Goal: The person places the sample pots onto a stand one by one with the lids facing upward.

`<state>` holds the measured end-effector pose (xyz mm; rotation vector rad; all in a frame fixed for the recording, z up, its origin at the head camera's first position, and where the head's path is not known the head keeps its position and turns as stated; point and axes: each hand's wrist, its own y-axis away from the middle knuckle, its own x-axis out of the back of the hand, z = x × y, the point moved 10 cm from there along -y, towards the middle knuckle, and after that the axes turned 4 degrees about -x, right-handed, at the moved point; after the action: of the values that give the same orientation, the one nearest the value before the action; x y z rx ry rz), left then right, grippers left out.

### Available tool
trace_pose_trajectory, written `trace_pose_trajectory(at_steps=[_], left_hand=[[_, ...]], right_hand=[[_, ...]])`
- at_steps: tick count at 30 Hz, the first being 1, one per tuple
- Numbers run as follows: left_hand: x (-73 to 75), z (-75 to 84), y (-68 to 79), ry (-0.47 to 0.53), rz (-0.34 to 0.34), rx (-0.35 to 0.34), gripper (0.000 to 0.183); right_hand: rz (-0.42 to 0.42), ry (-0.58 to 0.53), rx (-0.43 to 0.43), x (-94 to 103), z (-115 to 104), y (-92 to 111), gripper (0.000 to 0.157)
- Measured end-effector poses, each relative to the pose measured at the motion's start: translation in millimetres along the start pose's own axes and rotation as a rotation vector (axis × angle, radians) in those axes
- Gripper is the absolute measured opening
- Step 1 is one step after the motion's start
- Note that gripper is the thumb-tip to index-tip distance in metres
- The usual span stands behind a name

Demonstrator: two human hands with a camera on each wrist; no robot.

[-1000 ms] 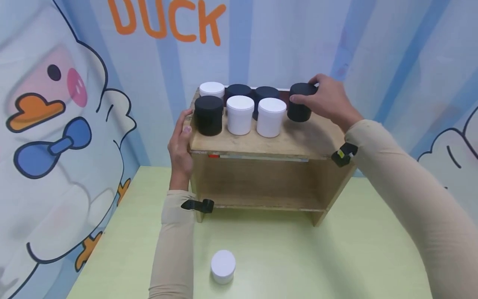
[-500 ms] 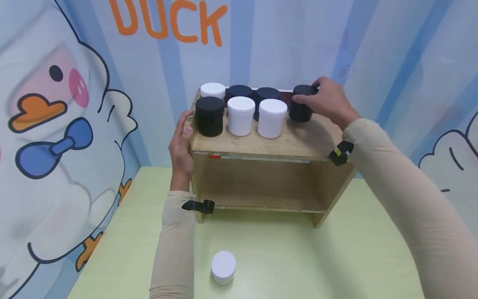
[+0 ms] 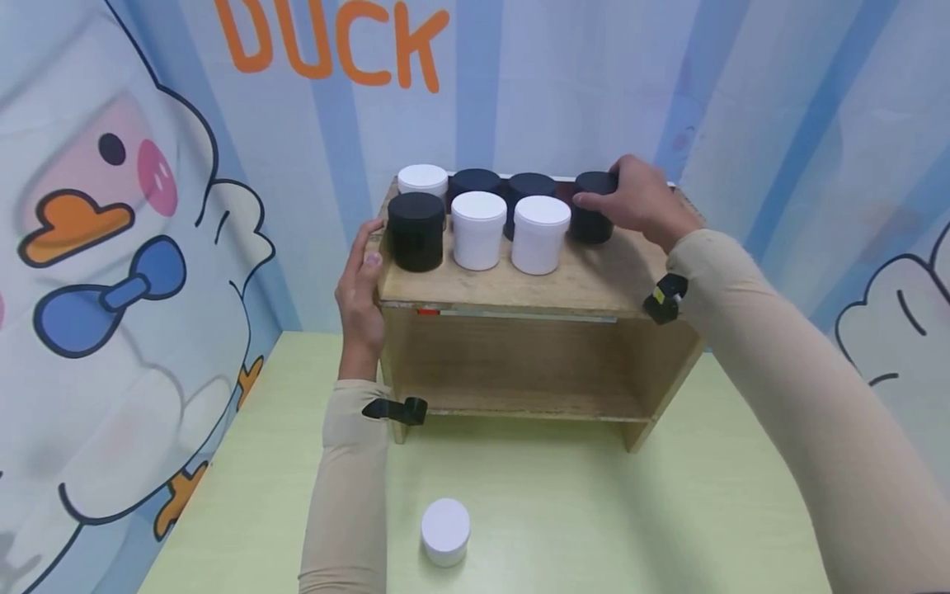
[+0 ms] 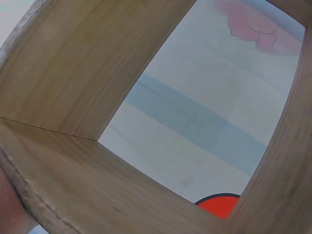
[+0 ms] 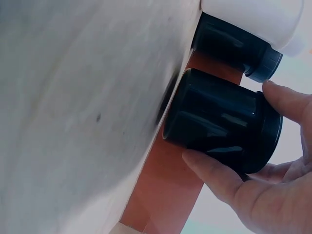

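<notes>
In the head view my right hand (image 3: 644, 198) grips a black lidded jar (image 3: 592, 216) near its lid, at the back right of the wooden shelf's (image 3: 512, 289) top. The right wrist view shows thumb and fingers around this jar (image 5: 222, 119), its base close to the board; whether it touches is hard to tell. My left hand (image 3: 362, 293) rests against the shelf's left side, fingers extended upward. To the left of the held jar stand black jars (image 3: 416, 235) and white jars (image 3: 540, 239) in two rows.
A white jar (image 3: 445, 532) stands on the pale green table (image 3: 549, 511) in front of the shelf. The shelf's lower compartment (image 3: 519, 363) faces me, and the left wrist view looks through its wooden frame (image 4: 73, 68). A printed curtain (image 3: 564, 82) hangs behind.
My right hand, holding the black jar, has shifted slightly left toward the other jars. My left hand and the remaining jars stay where they were.
</notes>
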<state>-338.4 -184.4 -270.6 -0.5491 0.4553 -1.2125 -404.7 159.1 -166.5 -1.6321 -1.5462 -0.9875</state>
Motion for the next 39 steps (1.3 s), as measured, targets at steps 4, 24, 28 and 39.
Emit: trace_pose_trajectory(at_steps=[4,24,28,39], left_hand=[[-0.1,-0.4,0.4,0.008,-0.002,-0.002,0.053],[-0.2,1.9,0.5,-0.007,0.003,0.005,0.054],[1.0,2.3,0.5,-0.008,0.011,0.007,0.054],[0.7,2.1,0.3,-0.009,0.014,0.003,0.054]], right_hand=[[-0.006,-0.012,0.022,-5.6,-4.8,-0.9,0.079],[-0.157,-0.019,-0.051,-21.7,3.0,0.1,0.100],[-0.133,-0.016,-0.046,-14.8,3.9,1.0,0.101],[-0.097,-0.052,-0.066,-2.8,9.3,13.7,0.101]])
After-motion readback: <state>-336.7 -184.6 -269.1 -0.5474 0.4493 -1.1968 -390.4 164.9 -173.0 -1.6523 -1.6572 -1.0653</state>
